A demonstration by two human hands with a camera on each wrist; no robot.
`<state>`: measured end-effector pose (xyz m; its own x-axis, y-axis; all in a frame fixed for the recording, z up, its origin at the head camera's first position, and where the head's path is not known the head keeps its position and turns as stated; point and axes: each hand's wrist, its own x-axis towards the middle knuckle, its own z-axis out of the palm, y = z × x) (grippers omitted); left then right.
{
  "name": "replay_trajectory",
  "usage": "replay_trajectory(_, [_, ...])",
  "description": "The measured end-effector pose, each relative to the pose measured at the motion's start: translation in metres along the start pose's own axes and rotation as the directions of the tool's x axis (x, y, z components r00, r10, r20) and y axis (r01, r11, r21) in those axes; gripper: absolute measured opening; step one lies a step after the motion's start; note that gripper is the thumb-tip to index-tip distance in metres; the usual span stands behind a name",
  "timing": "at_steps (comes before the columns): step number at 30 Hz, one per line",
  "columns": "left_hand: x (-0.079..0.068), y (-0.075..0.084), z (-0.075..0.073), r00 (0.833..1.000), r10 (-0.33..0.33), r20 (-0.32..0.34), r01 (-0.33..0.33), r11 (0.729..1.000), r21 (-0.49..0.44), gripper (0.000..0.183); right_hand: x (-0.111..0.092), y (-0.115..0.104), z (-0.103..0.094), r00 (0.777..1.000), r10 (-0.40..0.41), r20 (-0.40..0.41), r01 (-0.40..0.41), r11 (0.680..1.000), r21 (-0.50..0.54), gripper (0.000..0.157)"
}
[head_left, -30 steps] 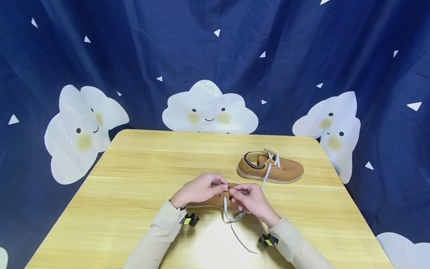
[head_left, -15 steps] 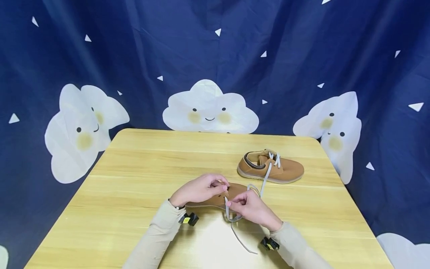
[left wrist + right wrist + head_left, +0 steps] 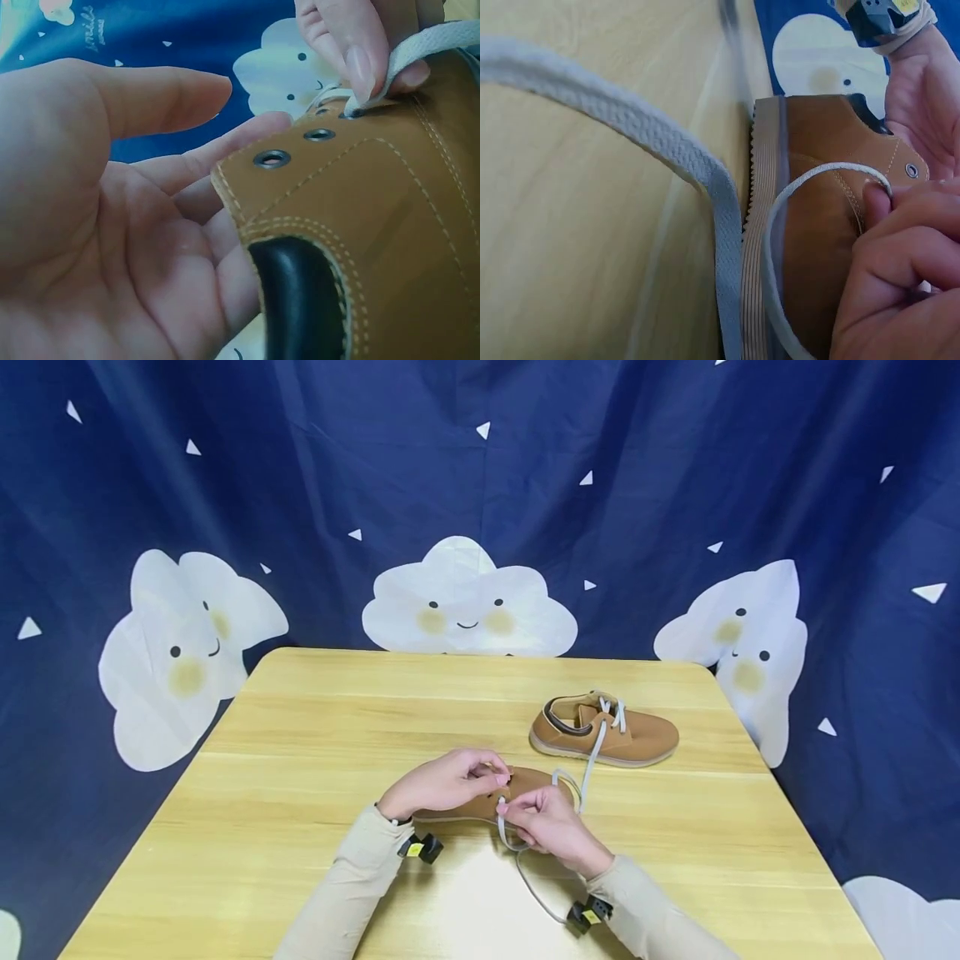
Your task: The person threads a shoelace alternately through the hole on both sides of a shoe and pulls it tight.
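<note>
A brown shoe [image 3: 536, 779] lies on the table with its toe to the right. My left hand [image 3: 450, 782] is at its opening; in the left wrist view the thumb is straight and apart from the eyelet flap [image 3: 300, 161], with the fingers behind the flap. Between thumb and fingertips, my right hand [image 3: 551, 827] pinches a pale grey shoelace [image 3: 439, 41] where it enters an eyelet. Two eyelets nearer the ankle show no lace. A thin loop of that lace [image 3: 767, 262] hangs over the shoe's side in the right wrist view.
Farther back on the right stands a second brown shoe [image 3: 641, 739], whose loose lace [image 3: 595, 752] trails toward the near shoe. A lace end [image 3: 534, 891] runs over the table [image 3: 300, 727] toward the right wrist. A blue curtain [image 3: 480, 485] with clouds hangs behind.
My right hand has drawn back from the shoe's opening to the near-side eyelets and now pinches the lace there. The left hand stays almost still.
</note>
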<state>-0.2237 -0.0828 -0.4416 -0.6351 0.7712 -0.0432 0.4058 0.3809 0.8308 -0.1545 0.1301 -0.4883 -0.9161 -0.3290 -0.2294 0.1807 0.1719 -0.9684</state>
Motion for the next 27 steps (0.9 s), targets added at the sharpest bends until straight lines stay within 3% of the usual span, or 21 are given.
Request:
replay_trajectory(9, [0.001, 0.002, 0.001, 0.997, 0.011, -0.079, -0.007, 0.998, 0.057, 0.021, 0.0, -0.007, -0.005, 1.0, -0.008, -0.011, 0.008, 0.997, -0.077, 0.035])
replay_trajectory(18, [0.0, 0.007, 0.001, 0.99, 0.027, -0.141, -0.015, 0.996, 0.088, 0.018, 0.005, -0.019, -0.016, 0.986, -0.126, -0.106, 0.098, 0.968, -0.233, 0.023])
replay_trajectory(22, [-0.001, 0.009, 0.002, 0.989, 0.018, -0.146, -0.009, 0.998, 0.065, 0.017, 0.01, -0.023, -0.016, 0.99, -0.102, -0.096, 0.081, 0.977, -0.198, 0.026])
replay_trajectory(27, [-0.001, 0.012, 0.002, 0.989, 0.053, -0.14, -0.048, 0.998, 0.039, 0.021, 0.017, -0.024, -0.016, 0.996, -0.044, -0.083, 0.036, 0.995, -0.09, 0.03])
